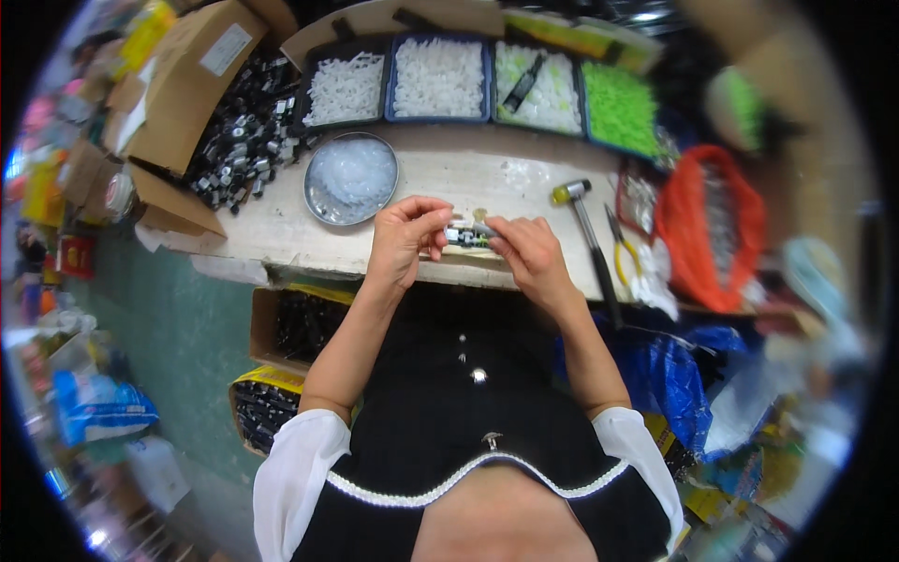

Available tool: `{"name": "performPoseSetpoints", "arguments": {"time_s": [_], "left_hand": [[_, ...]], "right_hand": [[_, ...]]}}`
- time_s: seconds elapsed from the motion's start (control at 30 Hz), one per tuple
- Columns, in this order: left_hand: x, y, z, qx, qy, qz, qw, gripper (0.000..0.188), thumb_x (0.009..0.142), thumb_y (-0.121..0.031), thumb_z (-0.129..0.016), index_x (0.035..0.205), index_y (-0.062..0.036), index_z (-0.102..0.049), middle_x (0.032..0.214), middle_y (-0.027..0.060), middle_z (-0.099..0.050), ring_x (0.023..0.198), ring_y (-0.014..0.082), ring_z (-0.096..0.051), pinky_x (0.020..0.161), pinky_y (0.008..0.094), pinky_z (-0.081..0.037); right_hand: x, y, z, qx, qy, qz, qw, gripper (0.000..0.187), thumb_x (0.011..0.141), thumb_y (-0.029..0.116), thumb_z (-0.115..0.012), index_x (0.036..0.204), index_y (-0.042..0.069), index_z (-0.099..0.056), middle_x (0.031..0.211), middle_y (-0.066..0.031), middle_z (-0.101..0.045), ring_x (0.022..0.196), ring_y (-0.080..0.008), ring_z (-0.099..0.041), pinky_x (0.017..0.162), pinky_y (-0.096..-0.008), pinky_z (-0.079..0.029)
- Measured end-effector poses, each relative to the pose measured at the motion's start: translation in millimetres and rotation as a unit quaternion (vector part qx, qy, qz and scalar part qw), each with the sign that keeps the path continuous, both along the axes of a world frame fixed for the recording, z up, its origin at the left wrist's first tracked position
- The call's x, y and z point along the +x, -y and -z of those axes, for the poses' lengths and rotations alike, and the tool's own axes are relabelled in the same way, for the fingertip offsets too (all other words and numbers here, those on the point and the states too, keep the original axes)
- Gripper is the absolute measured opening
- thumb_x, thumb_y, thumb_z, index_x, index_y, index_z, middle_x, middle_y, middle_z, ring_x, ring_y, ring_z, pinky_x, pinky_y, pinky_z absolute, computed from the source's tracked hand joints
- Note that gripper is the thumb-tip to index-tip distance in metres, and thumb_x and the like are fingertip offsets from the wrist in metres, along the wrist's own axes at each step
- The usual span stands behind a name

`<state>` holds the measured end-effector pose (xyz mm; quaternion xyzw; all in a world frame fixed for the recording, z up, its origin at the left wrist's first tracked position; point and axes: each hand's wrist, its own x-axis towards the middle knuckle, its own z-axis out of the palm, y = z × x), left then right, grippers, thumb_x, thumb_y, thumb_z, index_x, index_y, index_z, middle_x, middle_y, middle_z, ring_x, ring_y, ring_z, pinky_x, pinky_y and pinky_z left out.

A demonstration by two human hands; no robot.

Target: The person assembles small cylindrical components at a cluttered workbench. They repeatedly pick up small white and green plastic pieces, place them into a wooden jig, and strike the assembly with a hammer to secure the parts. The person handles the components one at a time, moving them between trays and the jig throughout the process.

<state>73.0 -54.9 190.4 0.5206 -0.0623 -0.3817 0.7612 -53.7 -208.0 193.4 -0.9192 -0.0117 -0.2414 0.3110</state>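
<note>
Over the front edge of the workbench, both hands meet at a small elongated part (465,237), black and silver with bits of green and white. My left hand (408,236) pinches close to its left end, thumb and forefinger together; whether a tiny piece sits between those fingertips is too small to tell. With thumb and fingers closed, my right hand (534,251) grips the part's right end, where a greyish piece shows under the fingertips. A round metal dish (316,199) of whitish translucent stuff stands just left of my left hand.
At the back stand trays of white pieces (438,80) and green pieces (620,108). Black and silver parts (245,140) pile beside a cardboard box (187,84) on the left. A hammer (590,239), yellow-handled pliers (626,253) and an orange bag (670,220) lie right.
</note>
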Motion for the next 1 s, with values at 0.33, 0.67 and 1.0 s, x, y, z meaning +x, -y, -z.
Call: {"name": "performPoseSetpoints", "arguments": {"time_s": [0.33, 0.67, 1.0], "left_hand": [[-6, 5, -3, 0.007, -0.031, 0.015, 0.999, 0.01, 0.079, -0.004, -0.065, 0.087, 0.0013, -0.062, 0.069, 0.005, -0.06, 0.051, 0.0076, -0.055, 0.038, 0.0186, -0.043], [-7, 14, 3, 0.017, -0.078, 0.062, 0.995, 0.012, 0.078, -0.005, -0.065, 0.088, 0.0005, -0.062, 0.067, 0.005, -0.059, 0.051, 0.0091, -0.056, 0.038, 0.0201, -0.043], [-17, 14, 13, 0.119, 0.369, -0.036, 0.921, 0.018, 0.077, -0.01, -0.067, 0.094, -0.0043, -0.065, 0.078, 0.0065, -0.062, 0.067, 0.0158, -0.056, 0.058, 0.0255, -0.043]], "right_hand": [[-3, -2, 1, -0.093, 0.037, 0.013, 0.995, 0.029, 0.075, 0.001, -0.059, 0.104, 0.005, -0.058, 0.074, -0.0045, -0.056, 0.07, -0.0184, -0.054, 0.063, -0.0326, -0.035], [-5, 2, 0, -0.131, 0.042, 0.01, 0.99, 0.033, 0.073, -0.001, -0.057, 0.105, 0.006, -0.06, 0.074, -0.0027, -0.055, 0.07, -0.0174, -0.053, 0.066, -0.0321, -0.036], [-34, 25, 2, 0.332, -0.107, 0.113, 0.93, 0.015, 0.086, 0.009, -0.057, 0.099, 0.002, -0.056, 0.068, -0.0057, -0.058, 0.062, -0.0132, -0.054, 0.057, -0.0277, -0.042]]}}
